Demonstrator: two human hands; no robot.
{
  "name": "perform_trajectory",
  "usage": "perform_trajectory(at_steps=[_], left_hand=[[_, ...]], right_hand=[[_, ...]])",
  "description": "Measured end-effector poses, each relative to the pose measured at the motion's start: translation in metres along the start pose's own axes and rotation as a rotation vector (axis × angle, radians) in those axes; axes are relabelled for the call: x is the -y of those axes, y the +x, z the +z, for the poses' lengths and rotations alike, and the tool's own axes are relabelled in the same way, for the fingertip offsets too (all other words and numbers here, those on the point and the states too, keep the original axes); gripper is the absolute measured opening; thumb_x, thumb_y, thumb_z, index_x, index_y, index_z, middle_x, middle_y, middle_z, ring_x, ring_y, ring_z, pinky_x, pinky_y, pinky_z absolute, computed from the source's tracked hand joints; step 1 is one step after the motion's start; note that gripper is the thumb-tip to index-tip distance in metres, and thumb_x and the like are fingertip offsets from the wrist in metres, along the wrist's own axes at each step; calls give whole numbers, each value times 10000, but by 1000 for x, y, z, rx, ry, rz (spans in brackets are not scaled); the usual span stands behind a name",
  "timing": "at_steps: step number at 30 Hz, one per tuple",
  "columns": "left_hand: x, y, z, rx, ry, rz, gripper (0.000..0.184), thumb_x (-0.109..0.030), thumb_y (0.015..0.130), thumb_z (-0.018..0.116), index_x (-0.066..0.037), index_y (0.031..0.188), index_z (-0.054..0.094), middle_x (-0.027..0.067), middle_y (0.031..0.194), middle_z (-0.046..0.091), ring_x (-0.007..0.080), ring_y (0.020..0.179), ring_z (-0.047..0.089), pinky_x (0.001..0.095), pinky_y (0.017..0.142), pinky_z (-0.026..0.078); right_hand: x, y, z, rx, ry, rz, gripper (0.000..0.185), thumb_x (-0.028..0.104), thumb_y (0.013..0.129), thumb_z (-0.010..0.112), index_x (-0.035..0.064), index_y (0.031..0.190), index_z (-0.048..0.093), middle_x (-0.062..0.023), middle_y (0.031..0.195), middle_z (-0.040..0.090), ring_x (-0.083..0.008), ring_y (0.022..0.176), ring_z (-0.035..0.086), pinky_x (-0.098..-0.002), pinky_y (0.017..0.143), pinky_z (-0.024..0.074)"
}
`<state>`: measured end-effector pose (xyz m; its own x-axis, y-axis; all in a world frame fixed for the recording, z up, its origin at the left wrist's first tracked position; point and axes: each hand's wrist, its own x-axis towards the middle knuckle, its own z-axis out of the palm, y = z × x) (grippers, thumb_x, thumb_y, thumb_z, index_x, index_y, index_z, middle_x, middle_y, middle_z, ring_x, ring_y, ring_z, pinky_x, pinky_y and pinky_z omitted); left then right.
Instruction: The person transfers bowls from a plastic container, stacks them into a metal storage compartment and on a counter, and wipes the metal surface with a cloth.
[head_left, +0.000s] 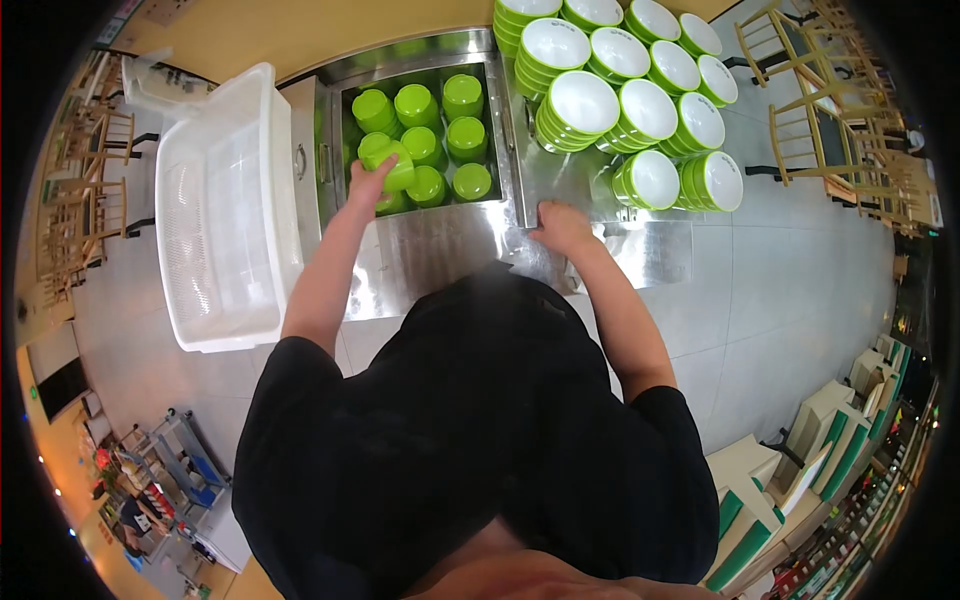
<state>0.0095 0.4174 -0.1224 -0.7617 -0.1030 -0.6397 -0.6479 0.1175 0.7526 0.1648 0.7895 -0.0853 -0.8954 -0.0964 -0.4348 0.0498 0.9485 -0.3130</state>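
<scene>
My left hand (pixel 371 182) holds a green cup (pixel 395 170) at the lower left of an open compartment sunk into the steel counter. Stacks of upside-down green cups (pixel 417 105) stand in rows inside that compartment. My right hand (pixel 563 228) rests with curled fingers on the near edge of the steel counter (pixel 560 190), right of the compartment; whether it grips the edge is hard to make out. Beyond it, to the right, are several stacks of bowls (pixel 648 110), green outside and white inside.
An empty white plastic basket (pixel 225 210) stands left of the counter. Wooden chairs (pixel 800 140) and tables are at the far right, more chairs (pixel 95 190) at the far left. Green and cream seats (pixel 745 530) lie lower right. A person (pixel 140 515) and a cart appear lower left.
</scene>
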Motion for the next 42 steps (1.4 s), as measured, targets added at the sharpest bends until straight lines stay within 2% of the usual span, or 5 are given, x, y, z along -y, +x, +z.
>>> perform_trajectory(at_steps=[7,15,36,39,42], left_hand=[[-31,75,-6,-239,878,202,1085,-517,721,901,-148,1566,330,307,1466,435,468,1331,520,510,1114,464],[-38,131,9,-147,1495,373,960,-380,728,913,-201,1509,383,250,1428,427,455,1298,508,516,1037,510],[-1,159,17,-125,1462,193,1016,-343,750,889,-252,1579,309,272,1516,346,504,1344,447,594,1056,440],[6,140,24,-327,1377,524,945,-365,793,858,-182,1574,359,285,1555,354,445,1415,409,580,1184,303],[25,105,54,-374,973,743,912,-331,793,846,-137,1558,389,289,1515,414,474,1387,422,571,1165,335]], right_hand=[[19,0,-4,34,-130,100,402,353,875,784,55,1121,672,-186,1182,686,-378,1117,675,-501,922,560],[21,2,0,-15,-226,75,451,354,843,818,38,1100,625,-181,1076,694,-373,970,715,-468,839,587],[30,3,-1,-19,-233,112,389,282,841,791,32,1079,611,-196,1091,668,-392,991,695,-490,822,580],[23,4,12,-58,-258,104,405,333,827,817,51,1043,624,-164,1044,683,-369,954,709,-485,800,579],[24,3,9,-12,-230,123,419,346,837,810,57,1094,649,-182,1107,690,-377,1002,710,-489,845,579]])
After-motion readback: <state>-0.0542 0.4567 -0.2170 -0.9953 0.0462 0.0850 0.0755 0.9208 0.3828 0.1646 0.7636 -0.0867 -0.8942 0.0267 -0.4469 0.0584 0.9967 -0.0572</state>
